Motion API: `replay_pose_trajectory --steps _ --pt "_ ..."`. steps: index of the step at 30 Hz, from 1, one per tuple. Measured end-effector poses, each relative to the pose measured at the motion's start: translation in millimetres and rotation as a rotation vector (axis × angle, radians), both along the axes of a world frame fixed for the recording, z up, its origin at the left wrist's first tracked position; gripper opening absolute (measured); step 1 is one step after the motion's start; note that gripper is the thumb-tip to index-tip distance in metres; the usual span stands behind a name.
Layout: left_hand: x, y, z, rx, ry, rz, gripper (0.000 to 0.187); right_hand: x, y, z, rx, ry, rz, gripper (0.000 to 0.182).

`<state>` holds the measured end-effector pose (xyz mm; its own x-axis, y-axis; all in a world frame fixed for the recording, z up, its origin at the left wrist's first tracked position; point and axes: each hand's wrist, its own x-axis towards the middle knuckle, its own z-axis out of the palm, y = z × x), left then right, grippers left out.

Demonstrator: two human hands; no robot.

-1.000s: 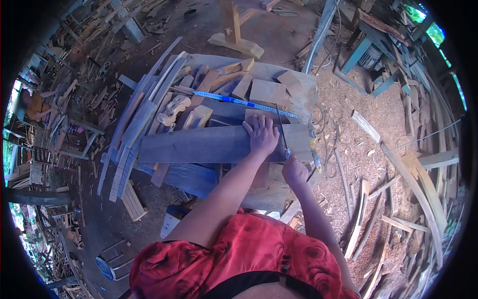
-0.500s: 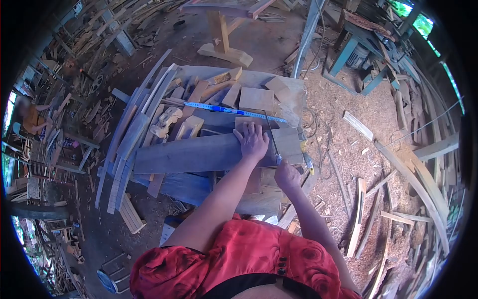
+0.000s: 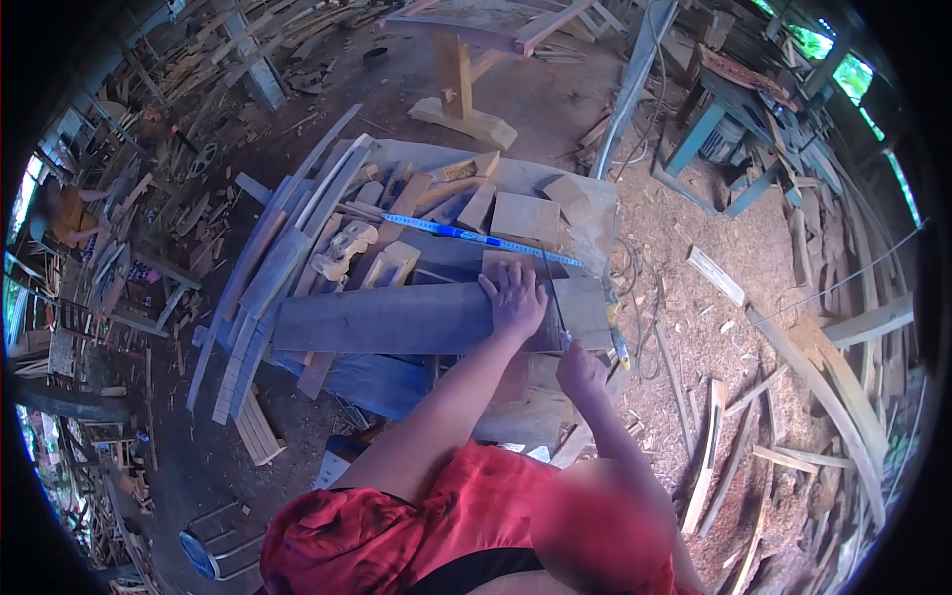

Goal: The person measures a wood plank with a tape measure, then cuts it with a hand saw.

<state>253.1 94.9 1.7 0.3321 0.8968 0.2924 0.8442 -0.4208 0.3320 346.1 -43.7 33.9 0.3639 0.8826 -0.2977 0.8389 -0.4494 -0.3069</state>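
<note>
A long grey wooden plank (image 3: 387, 317) lies across a cluttered workbench (image 3: 595, 213). My left hand (image 3: 514, 297) is pressed flat on the plank near its right end, fingers spread. My right hand (image 3: 580, 369) sits at the bench's near edge and grips the handle of a thin hand saw (image 3: 553, 297), whose blade runs across the plank just right of my left hand. A blue and white measuring tape (image 3: 476, 236) stretches across the bench behind the plank.
Wood offcuts (image 3: 526, 216), curved slats (image 3: 288, 238) and a carved piece (image 3: 342, 248) crowd the bench. Sawdust and loose strips (image 3: 714, 436) cover the floor on the right. A wooden trestle (image 3: 461, 94) stands beyond the bench and a blue machine frame (image 3: 724, 119) stands far right. A person (image 3: 59, 213) sits far left.
My right hand has shifted slightly along the saw's line while the left hand stays flat on the plank. The camera view has tilted a little.
</note>
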Motion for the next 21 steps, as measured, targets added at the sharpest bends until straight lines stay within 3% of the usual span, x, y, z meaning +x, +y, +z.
replay_pose_trajectory --steps 3,8,17,20,21 --pt "-0.9 -0.4 3.2 -0.030 -0.021 -0.013 0.031 -2.1 -14.7 2.6 0.062 -0.014 0.010 0.020" --pt "1.1 1.2 -2.0 -0.011 -0.018 0.007 0.032 -19.3 -77.0 13.2 -0.058 -0.017 -0.068 0.018" --pt "-1.4 2.9 2.9 -0.067 0.038 -0.014 0.032 -5.1 2.9 -2.9 0.016 -0.020 -0.051 0.018" --pt "-0.3 2.5 1.7 -0.047 -0.002 -0.006 0.032 -13.0 -42.0 -6.5 0.140 -0.043 -0.036 0.017" --pt "0.2 1.8 0.6 -0.049 -0.005 -0.003 0.032 -17.0 -58.9 -3.1 0.078 -0.037 -0.063 0.016"
